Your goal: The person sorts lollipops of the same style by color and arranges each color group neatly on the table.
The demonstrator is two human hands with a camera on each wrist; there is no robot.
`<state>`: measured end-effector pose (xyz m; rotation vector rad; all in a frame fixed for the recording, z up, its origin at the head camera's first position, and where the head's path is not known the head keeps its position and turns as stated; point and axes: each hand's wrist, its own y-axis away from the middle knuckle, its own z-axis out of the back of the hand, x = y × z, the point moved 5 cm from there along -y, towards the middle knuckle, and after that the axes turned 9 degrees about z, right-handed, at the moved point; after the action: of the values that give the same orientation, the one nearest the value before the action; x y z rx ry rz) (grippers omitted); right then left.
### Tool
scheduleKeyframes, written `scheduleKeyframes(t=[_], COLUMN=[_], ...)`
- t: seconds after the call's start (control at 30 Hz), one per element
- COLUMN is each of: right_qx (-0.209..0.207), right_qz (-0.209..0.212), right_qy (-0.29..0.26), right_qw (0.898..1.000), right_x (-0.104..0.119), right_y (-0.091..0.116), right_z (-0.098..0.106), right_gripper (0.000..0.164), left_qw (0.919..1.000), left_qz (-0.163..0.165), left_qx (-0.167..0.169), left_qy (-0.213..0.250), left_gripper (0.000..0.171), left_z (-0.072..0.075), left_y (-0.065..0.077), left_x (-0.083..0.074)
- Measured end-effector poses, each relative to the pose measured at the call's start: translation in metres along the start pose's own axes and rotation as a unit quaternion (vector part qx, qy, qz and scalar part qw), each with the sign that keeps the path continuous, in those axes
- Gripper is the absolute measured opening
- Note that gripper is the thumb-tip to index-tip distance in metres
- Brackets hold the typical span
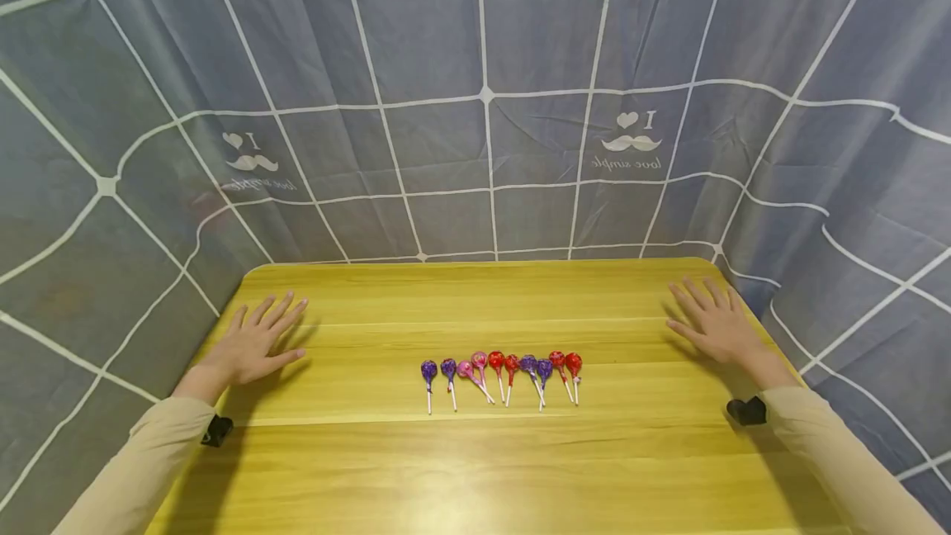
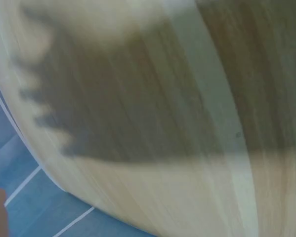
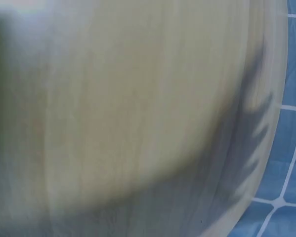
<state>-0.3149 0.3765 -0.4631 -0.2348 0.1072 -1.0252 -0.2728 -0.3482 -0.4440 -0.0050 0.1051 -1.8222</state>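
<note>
Where the wood-grain surface (image 1: 357,477) stretches well to the left of the row of lollipops (image 1: 496,362), the left hand (image 1: 251,351) hovers with fingers straight and spread, thumb towards the row, holding nothing. A black device (image 1: 217,431) sits under its wrist, beside a beige sleeve (image 1: 141,456). The left wrist view shows a splayed shadow (image 2: 128,103).

The row itself lies on the surface, heads to the far side, white sticks to the near side. From its left end come two purple lollipops (image 1: 448,366), two pink (image 1: 479,360), two red (image 1: 512,363), two purple and two red; the sticks of its right-hand purple pair meet near their ends.

Well to the right of the row hovers the right hand (image 1: 716,329), fingers likewise extended and apart, with nothing in it. Behind the row hangs a grey-blue curtain (image 1: 438,147) with white grid lines.
</note>
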Motion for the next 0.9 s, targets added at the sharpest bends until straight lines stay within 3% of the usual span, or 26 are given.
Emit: scheduleKeyframes(t=[0.3, 0.5, 0.73, 0.9], right_qx=[-0.066, -0.109, -0.116, -0.142], right_qz=[0.049, 0.057, 0.045, 0.055], right_qy=[0.016, 0.011, -0.018, -0.038], right_qw=[0.996, 0.992, 0.992, 0.988], right_x=[0.020, 0.035, 0.056, 0.071], right_y=[-0.004, -0.008, -0.016, -0.023], right_z=[0.007, 0.013, 0.017, 0.018], right_gripper=[0.049, 0.039, 0.033, 0.031], left_qw=[0.9938, 0.9900, 0.9808, 0.9814], left_qz=[-0.063, -0.061, -0.068, -0.051], left_qx=[-0.088, -0.122, -0.179, -0.184], left_qy=[-0.026, -0.036, -0.039, -0.023], left_gripper=[0.064, 0.054, 0.043, 0.037], left_z=[0.006, 0.016, 0.021, 0.022], left_y=[0.002, 0.001, 0.001, -0.001], left_x=[-0.018, -0.035, -0.051, -0.061])
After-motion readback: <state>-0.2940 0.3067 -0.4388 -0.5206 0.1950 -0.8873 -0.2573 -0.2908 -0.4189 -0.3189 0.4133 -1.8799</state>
